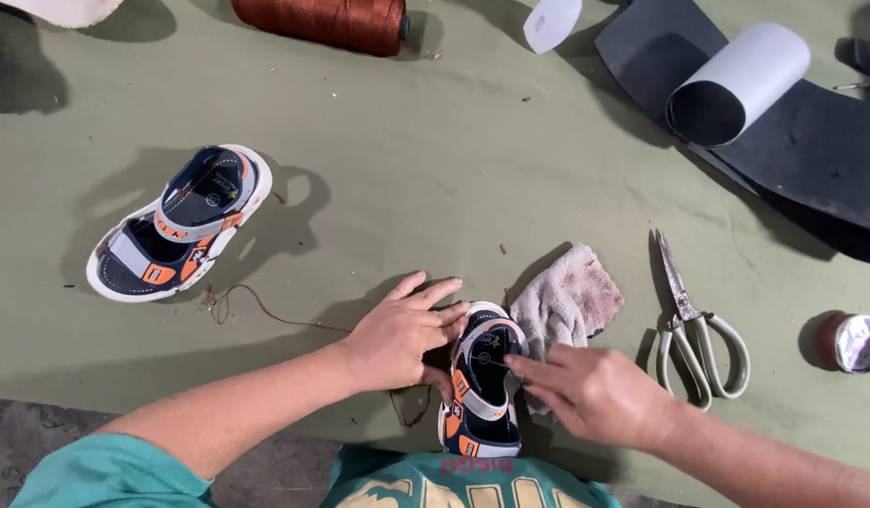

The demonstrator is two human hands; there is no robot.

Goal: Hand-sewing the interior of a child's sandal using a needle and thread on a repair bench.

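Observation:
A small navy, orange and white sandal (480,384) lies near the table's front edge, between my hands. My left hand (402,336) grips its left side, fingers resting over the toe end. My right hand (595,392) is on the right side, its fingertips touching the sandal's strap. A stained pale cloth (569,301) lies just behind the sandal, partly under my right hand. The matching sandal (179,224) sits apart at the left on the green table cover (407,169).
Large scissors (694,325) lie right of the cloth. A small round tin (856,343) sits at the right edge. A brown thread spool (324,21) lies at the back. A rolled white sheet (738,83) rests on dark material (811,150). Loose thread (266,306) trails left.

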